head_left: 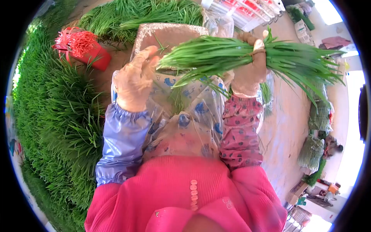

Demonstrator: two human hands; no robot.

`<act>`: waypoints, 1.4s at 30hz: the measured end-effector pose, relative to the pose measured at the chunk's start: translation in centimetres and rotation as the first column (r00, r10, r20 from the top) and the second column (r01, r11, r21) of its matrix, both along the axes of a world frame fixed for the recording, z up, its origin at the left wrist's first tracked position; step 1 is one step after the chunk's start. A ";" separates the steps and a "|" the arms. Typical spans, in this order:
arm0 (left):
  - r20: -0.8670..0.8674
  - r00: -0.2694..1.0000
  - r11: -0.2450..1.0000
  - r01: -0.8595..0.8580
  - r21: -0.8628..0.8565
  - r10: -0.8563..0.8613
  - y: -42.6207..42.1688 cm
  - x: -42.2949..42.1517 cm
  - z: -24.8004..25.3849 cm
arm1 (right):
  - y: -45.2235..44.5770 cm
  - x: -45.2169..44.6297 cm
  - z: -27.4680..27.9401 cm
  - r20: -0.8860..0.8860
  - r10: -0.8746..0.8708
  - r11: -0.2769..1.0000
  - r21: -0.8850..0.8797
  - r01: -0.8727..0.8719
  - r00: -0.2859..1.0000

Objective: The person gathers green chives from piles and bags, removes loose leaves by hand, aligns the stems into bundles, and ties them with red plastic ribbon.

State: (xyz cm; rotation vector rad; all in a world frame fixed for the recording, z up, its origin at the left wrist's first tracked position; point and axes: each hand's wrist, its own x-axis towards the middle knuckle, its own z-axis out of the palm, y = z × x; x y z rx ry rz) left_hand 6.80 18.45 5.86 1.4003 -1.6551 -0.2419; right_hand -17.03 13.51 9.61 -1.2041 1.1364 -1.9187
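Observation:
My right hand (249, 73), in a stained light glove, is closed around the middle of a bunch of long flat green leaves that look like chives (210, 54). The bunch lies sideways above my lap, pale ends to the left and loose leaf tips to the right. My left hand (135, 81), in a similar glove, is just left of the pale ends, fingers apart and slightly bent. I cannot see anything in it. Below, a clear plastic apron with blue prints (201, 108) covers my lap, with some loose green blades on it.
A brown board with a patterned pale edge (143, 36) stands ahead. At left are a red box of red ties (94, 56) and a large mass of green leaves (58, 127). More leaves (154, 15) lie beyond. White crates (247, 15) and packed bundles (311, 152) stand rightward.

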 end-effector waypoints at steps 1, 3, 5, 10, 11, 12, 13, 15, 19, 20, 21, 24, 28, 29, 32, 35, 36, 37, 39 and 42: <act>0.001 1.000 1.000 0.011 0.010 -0.011 0.5 -0.7 0.7 | -0.5 -0.1 -0.5 -0.094 -0.039 0.999 -0.028 0.037 0.995; -0.655 0.608 0.569 0.760 0.315 -0.449 0.7 -1.7 0.4 | -0.7 -0.1 -1.3 -0.270 -0.087 0.994 -0.089 0.065 0.959; -0.911 0.332 0.099 0.943 0.318 -0.242 1.2 -4.0 -0.6 | -0.2 0.8 -1.5 -0.318 -0.088 0.994 -0.085 0.064 0.944; -0.966 -0.259 0.163 0.953 -0.256 0.002 0.6 -8.6 -6.0 | 1.0 2.6 -1.2 0.209 0.207 0.963 -0.214 -0.162 0.956; -0.973 -0.230 0.300 0.928 -0.222 -0.008 0.5 -9.2 -5.3 | 1.1 1.8 -2.2 -0.020 0.155 0.952 -0.264 -0.154 0.988; -0.974 -0.226 0.303 0.927 -0.220 -0.014 0.0 -9.1 -4.7 | 1.7 2.0 -2.5 -0.017 0.159 0.950 -0.269 -0.158 0.987; -0.961 -0.276 0.317 0.912 -0.262 -0.001 -0.5 -8.8 -4.0 | 2.5 2.4 -2.7 0.132 0.254 0.940 -0.267 -0.212 0.958; -0.926 -0.377 0.422 0.837 -0.350 -0.020 -0.9 -9.5 -3.5 | 4.5 2.1 -2.9 0.165 0.360 0.931 -0.123 -0.343 0.918; -0.864 -0.478 0.594 0.746 -0.302 0.160 -0.6 -8.9 -4.1 | 5.8 2.9 -2.2 -0.146 0.676 0.732 0.020 -0.681 0.722; -0.652 -0.744 0.452 0.636 -0.626 0.144 -1.0 -9.0 -6.0 | 3.8 3.4 -4.3 -0.699 0.341 0.679 -0.279 -0.679 0.628; -0.360 -0.911 0.296 0.407 -0.864 0.200 -1.4 -9.1 -7.0 | 3.9 3.7 -4.1 -0.790 0.322 0.685 -0.186 -0.705 0.522; -0.486 -0.874 0.439 0.428 -0.790 -0.022 -0.9 -8.5 -7.8 | 4.4 4.3 -4.6 -0.807 0.305 0.688 -0.180 -0.703 0.505; -0.899 -0.422 0.593 0.696 -0.405 -0.118 -3.8 -2.7 -12.3 | 3.5 6.3 -5.6 -0.855 0.218 0.597 -0.264 -0.758 0.470; -0.926 -0.367 0.576 0.779 -0.250 0.094 -2.8 -2.0 -7.4 | 3.7 6.6 -5.0 -0.896 0.163 0.606 -0.239 -0.759 0.412; -0.897 -0.310 0.441 0.885 -0.151 0.315 -3.2 -0.2 -4.6 | 4.7 6.6 -3.0 -0.957 0.184 0.638 -0.057 -0.768 0.223; -0.965 -0.246 0.524 0.835 -0.166 0.086 -4.3 2.1 -5.6 | 5.9 4.6 -1.1 -0.796 0.551 0.524 0.096 -0.847 0.250; -0.968 -0.237 0.531 0.832 -0.158 0.084 -4.0 2.6 -5.4 | 6.1 3.7 -0.8 -0.560 0.773 0.412 0.087 -0.907 0.297; -0.958 -0.270 0.544 0.820 -0.176 0.097 -3.5 3.0 -5.1 | 6.2 3.1 -2.3 -0.291 0.908 0.367 0.211 -0.906 0.301; -0.982 -0.185 0.518 0.843 -0.143 0.031 -3.9 4.6 -5.1 | 6.0 2.6 -1.6 -0.214 0.831 0.556 0.333 -0.761 0.514; -0.992 -0.111 0.392 0.912 -0.123 -0.052 -3.5 6.3 -4.3 | 4.2 2.3 -1.3 -0.027 0.621 0.723 0.406 -0.559 0.784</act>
